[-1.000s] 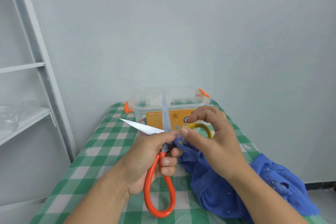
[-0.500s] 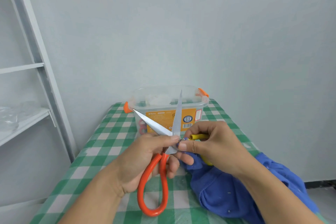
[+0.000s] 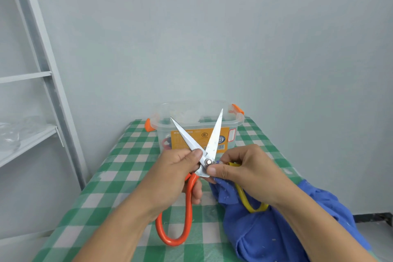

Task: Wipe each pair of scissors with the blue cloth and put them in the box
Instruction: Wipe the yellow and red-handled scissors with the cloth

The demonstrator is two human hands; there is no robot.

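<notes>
At frame centre, left hand grips the scissors, thumb on the blade just above the pivot and fingers curled round the orange handle. Right hand pinches a fold of blue cloth against the pivot from 3 o'clock.

Diff vs 1.0 s ago: blades pointed 10 and 12 then, 11 and 1 now — the V has swung upright. Yellow handle was above the right fingers, now sits at 5 o'clock of the pivot, running under that wrist into the cloth. Orange loop hangs at 6.

Clear box stands at 12 o'clock of the hands, behind the blade tips, apart from both hands, on the green-check table. Something red shows through its left wall — can't tell what. Rest of the cloth is heaped at 4–5 o'clock under the right forearm. White shelf at 9 o'clock.
</notes>
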